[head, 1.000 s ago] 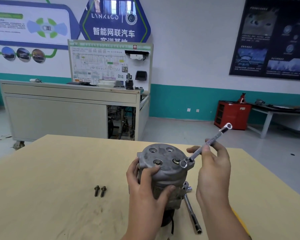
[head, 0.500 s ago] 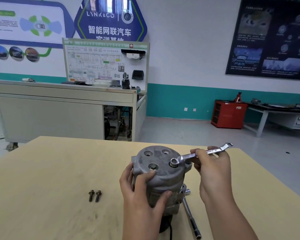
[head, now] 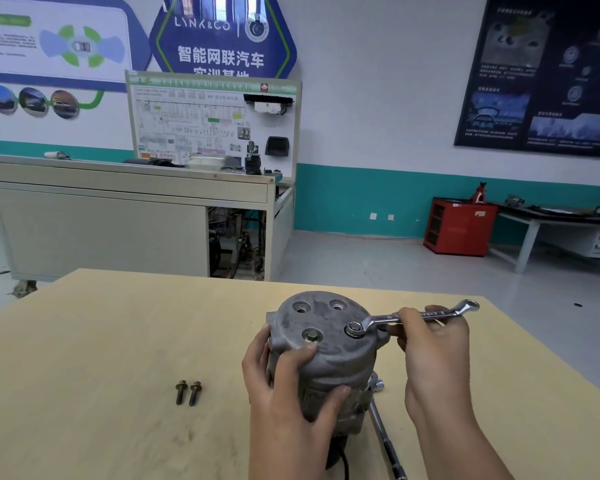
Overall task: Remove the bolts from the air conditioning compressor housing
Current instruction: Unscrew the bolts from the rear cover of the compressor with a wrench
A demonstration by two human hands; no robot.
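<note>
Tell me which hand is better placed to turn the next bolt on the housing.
The right hand: it holds the wrench, whose ring end sits on a bolt atop the housing. The left hand grips the housing's side.

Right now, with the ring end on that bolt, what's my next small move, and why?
Probably swing the wrench counter-clockwise to crack that bolt loose. Its ring end sits over the bolt head, the right hand grips the handle, the left hand steadies the housing; two bolts lie on the table.
</note>
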